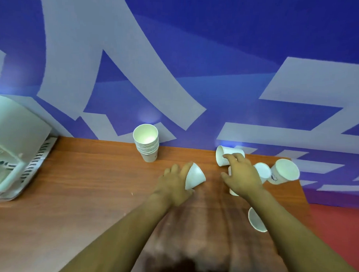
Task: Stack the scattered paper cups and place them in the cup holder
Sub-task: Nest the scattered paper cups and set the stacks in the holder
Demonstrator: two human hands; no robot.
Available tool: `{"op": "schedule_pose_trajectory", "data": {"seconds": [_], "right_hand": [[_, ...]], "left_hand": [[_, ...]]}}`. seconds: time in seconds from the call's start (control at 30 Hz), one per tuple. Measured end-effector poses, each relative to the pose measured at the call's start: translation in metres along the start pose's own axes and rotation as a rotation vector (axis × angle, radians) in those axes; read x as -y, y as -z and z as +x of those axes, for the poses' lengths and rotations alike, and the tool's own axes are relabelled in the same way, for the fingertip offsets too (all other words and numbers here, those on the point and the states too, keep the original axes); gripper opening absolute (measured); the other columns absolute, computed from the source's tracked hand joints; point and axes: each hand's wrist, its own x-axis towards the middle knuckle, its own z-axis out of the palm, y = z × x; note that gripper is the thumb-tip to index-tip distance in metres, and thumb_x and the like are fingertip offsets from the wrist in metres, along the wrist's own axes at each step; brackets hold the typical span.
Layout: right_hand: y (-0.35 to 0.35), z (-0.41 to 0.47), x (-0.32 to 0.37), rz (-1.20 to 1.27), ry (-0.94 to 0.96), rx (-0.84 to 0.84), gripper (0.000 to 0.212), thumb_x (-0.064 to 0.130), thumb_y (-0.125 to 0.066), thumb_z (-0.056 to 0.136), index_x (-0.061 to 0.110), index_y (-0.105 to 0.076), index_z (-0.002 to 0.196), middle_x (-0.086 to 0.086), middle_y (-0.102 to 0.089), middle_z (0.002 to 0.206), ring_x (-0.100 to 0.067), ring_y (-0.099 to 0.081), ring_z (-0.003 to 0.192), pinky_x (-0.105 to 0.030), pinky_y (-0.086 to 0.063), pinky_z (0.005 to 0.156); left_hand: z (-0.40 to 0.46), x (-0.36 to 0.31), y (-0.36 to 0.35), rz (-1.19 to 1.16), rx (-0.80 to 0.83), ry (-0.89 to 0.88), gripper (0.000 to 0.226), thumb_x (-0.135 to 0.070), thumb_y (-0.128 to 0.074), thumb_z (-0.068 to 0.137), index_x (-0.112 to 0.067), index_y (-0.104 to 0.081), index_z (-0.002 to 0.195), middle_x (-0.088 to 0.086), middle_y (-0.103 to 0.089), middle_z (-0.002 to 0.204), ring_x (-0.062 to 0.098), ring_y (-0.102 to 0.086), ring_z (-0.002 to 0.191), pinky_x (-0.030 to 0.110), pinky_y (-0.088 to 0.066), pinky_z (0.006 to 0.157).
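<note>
Gripping a tilted cup [195, 177], the left hand [176, 183]; right hand [242, 174] spread, touching another cup [224, 155]; print unreadable.

My right hand [241, 174] is covering most of a cup [233, 192] lying under my palm, leaving only slivers of it showing at seven o'clock and eleven o'clock of the hand. My right forearm is hiding the far part of the cup [256, 220] lying at five o'clock of that hand. At nine o'clock of the table [81, 183], the white appliance [13, 142] is running off the picture's left edge, and print on the rightmost cup [284, 172] is reading too small to make out.
</note>
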Motion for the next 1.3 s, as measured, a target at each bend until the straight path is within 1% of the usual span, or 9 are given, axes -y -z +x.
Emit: {"op": "schedule_pose_trajectory", "data": {"seconds": [0.23,0.3,0.5,0.73,0.93,1.0,1.13,1.2,1.3], "right_hand": [[-0.024,0.051,-0.009,-0.079,-0.038,0.029,0.075,0.037,-0.061,0.084,0.027,-0.022,0.146,-0.001,-0.018,0.157,-0.026,-0.021,0.141,-0.042,-0.029,0.108],[-0.03,0.059,-0.012,-0.092,-0.041,0.055,0.076,0.028,-0.062,0.082,0.028,-0.021,0.146,0.0,-0.017,0.157,-0.026,-0.019,0.142,-0.043,-0.029,0.108],[-0.045,0.073,-0.016,-0.118,0.021,-0.052,0.068,0.007,-0.056,0.081,0.028,-0.032,0.142,0.003,-0.039,0.144,-0.025,-0.035,0.13,-0.038,-0.034,0.103],[-0.033,0.058,-0.001,-0.101,0.112,-0.127,0.069,0.023,-0.06,0.084,0.026,-0.029,0.146,0.002,-0.047,0.134,-0.022,-0.041,0.124,-0.034,-0.033,0.1],[-0.03,0.051,0.011,-0.169,0.063,0.081,0.086,0.023,-0.061,0.082,0.025,-0.01,0.151,-0.003,-0.026,0.153,-0.025,-0.029,0.138,-0.038,-0.03,0.108],[-0.032,0.057,0.011,-0.161,0.014,0.142,0.089,0.025,-0.063,0.081,0.025,-0.008,0.151,-0.004,-0.029,0.151,-0.026,-0.032,0.136,-0.039,-0.034,0.107],[-0.041,0.055,0.022,-0.258,0.032,0.163,0.073,0.031,-0.058,0.084,0.023,-0.022,0.147,-0.004,-0.037,0.139,-0.027,-0.039,0.128,-0.037,-0.037,0.099],[-0.042,0.05,0.031,-0.301,0.057,0.145,0.058,0.036,-0.057,0.083,0.023,-0.037,0.136,-0.003,-0.04,0.131,-0.026,-0.042,0.122,-0.036,-0.037,0.095],[-0.035,0.036,0.043,-0.221,0.096,0.07,0.051,0.041,-0.061,0.078,0.023,-0.045,0.124,-0.001,-0.046,0.123,-0.025,-0.046,0.115,-0.034,-0.037,0.089]], "left_hand": [[0.049,0.001,-0.033,0.082,-0.022,0.021,0.088,-0.054,-0.058,0.081,-0.033,-0.008,0.15,0.006,-0.028,0.143,0.029,-0.025,0.134,0.042,-0.029,0.11],[0.055,0.006,-0.039,0.079,-0.028,0.018,0.086,-0.056,-0.056,0.081,-0.032,-0.01,0.15,0.003,-0.03,0.144,0.027,-0.025,0.134,0.041,-0.029,0.11],[0.06,0.007,-0.038,-0.002,-0.062,-0.014,0.084,-0.052,-0.058,0.082,-0.024,-0.016,0.149,-0.001,-0.033,0.145,0.024,-0.029,0.132,0.036,-0.031,0.109],[0.036,0.012,-0.022,-0.096,-0.068,-0.017,0.086,-0.038,-0.063,0.08,-0.023,-0.015,0.15,0.0,-0.037,0.139,0.025,-0.038,0.125,0.036,-0.034,0.106],[-0.006,0.021,-0.006,-0.151,-0.116,-0.031,0.089,-0.034,-0.064,0.078,-0.027,-0.012,0.15,-0.004,-0.037,0.136,0.024,-0.044,0.121,0.035,-0.042,0.099],[-0.021,0.025,0.001,-0.157,-0.147,-0.041,0.089,-0.035,-0.063,0.078,-0.028,-0.012,0.15,-0.004,-0.037,0.136,0.022,-0.044,0.122,0.034,-0.042,0.098],[-0.042,0.035,0.011,-0.159,-0.155,-0.035,0.091,-0.032,-0.063,0.077,-0.029,-0.01,0.15,-0.004,-0.035,0.137,0.022,-0.046,0.121,0.035,-0.044,0.096],[-0.046,0.041,0.017,-0.16,-0.15,-0.006,0.093,-0.028,-0.065,0.075,-0.029,-0.01,0.15,-0.004,-0.033,0.138,0.024,-0.048,0.119,0.036,-0.046,0.094],[-0.049,0.049,0.026,-0.172,-0.157,0.031,0.089,-0.024,-0.069,0.073,-0.025,-0.019,0.147,0.001,-0.032,0.135,0.028,-0.051,0.113,0.037,-0.047,0.09]]}}
